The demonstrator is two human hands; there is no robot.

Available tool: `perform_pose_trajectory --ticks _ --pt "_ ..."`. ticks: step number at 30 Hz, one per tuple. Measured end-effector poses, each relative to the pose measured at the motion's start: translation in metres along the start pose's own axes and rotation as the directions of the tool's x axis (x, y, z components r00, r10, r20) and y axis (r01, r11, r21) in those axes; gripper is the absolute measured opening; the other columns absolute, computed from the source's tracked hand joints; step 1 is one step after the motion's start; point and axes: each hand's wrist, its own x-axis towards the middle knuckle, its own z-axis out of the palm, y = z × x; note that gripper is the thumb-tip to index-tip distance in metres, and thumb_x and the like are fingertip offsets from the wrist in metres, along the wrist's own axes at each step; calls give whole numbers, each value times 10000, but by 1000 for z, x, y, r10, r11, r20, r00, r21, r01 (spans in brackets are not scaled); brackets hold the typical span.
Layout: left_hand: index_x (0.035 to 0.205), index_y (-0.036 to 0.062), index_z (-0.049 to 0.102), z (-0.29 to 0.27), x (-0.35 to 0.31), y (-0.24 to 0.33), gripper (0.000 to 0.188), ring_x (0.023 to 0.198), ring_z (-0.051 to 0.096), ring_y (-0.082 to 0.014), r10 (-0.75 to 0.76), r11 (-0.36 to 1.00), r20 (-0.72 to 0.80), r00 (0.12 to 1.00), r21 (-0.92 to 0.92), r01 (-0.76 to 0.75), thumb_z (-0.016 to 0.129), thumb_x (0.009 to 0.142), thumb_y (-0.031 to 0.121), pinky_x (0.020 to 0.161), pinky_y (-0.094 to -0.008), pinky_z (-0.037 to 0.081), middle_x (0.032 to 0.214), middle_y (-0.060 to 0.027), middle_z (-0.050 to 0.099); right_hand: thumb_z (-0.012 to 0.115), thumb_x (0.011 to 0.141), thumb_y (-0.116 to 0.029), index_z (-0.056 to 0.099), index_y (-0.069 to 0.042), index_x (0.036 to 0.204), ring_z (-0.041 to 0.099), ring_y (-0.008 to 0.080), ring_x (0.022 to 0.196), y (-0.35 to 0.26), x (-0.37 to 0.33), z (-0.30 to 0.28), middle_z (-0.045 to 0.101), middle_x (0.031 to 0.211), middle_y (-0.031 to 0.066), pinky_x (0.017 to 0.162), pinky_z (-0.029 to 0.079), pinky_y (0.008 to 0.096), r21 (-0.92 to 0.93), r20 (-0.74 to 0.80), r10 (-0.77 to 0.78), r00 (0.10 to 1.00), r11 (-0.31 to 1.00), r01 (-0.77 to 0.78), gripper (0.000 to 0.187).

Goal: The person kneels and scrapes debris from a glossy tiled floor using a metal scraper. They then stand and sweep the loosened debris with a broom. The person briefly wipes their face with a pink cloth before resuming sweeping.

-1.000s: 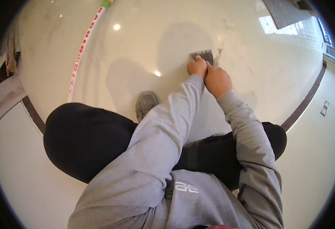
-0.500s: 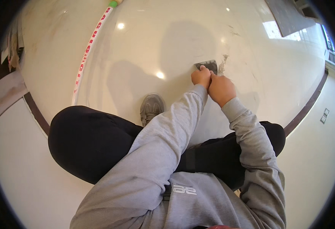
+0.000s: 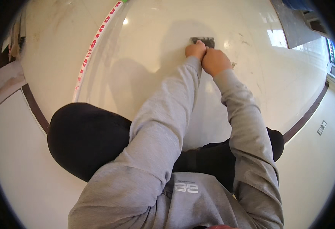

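A scraper with a wide dark blade lies against the glossy cream floor, straight out in front of me. My left hand is closed at the base of the blade, its thumb pressed along it. Just behind and to the right, my right hand is wrapped round the handle, which the fingers hide. The two hands touch, and both arms are stretched forward. By my right wrist lies a small patch of debris, partly covered by the hand.
A white pole with red markings lies on the floor to my left. Dark scuff marks show right of the scraper. A grey board stands at the far right. Dark skirting runs along the right wall, beneath a wall socket.
Both hands have slid the scraper forward and slightly left over the floor, away from me. My arms are straighter, and my left forearm now covers the shoe seen earlier.
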Motion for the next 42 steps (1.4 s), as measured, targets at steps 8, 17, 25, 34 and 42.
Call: perform_pose_trajectory --ticks 8,17,25,34,42 --pt "946 -41 687 -14 13 33 476 1048 621 -374 18 999 -47 999 46 -16 455 893 371 898 -403 484 1037 -258 657 452 880 -210 686 -57 983 650 351 968 -15 29 -16 684 1005 183 820 526 423 8 -35 55 998 998 -55 298" --pt "906 -113 642 -4 30 37 357 876 660 -292 -22 943 -23 999 -331 13 609 719 190 745 -369 514 961 -254 671 463 870 -198 678 -24 1028 641 336 1017 -28 54 -50 670 1071 187 866 516 422 -124 185 104 977 989 -82 318" --pt "967 -43 668 -10 68 49 346 1094 613 -328 5 994 63 998 -106 1 578 762 221 908 -343 487 1126 -234 643 456 867 -213 683 5 986 627 376 1011 -33 70 -36 654 1043 246 876 501 438 -96 32 21 999 995 -18 337" --pt "980 -35 663 -22 63 66 405 1011 637 -349 95 986 66 993 -144 -85 576 711 255 907 -358 471 1085 -226 658 438 882 -231 676 -13 1012 612 394 1024 -26 88 -36 644 1065 245 883 494 445 -55 58 79 995 996 -75 348" --pt "967 -70 680 -6 -8 -20 584 1069 591 -421 -5 998 -107 994 68 12 388 891 430 969 -442 428 1074 -313 618 440 908 -263 645 -91 1051 653 370 918 -23 -11 1 681 974 201 799 521 464 -37 15 16 1000 999 -15 304"
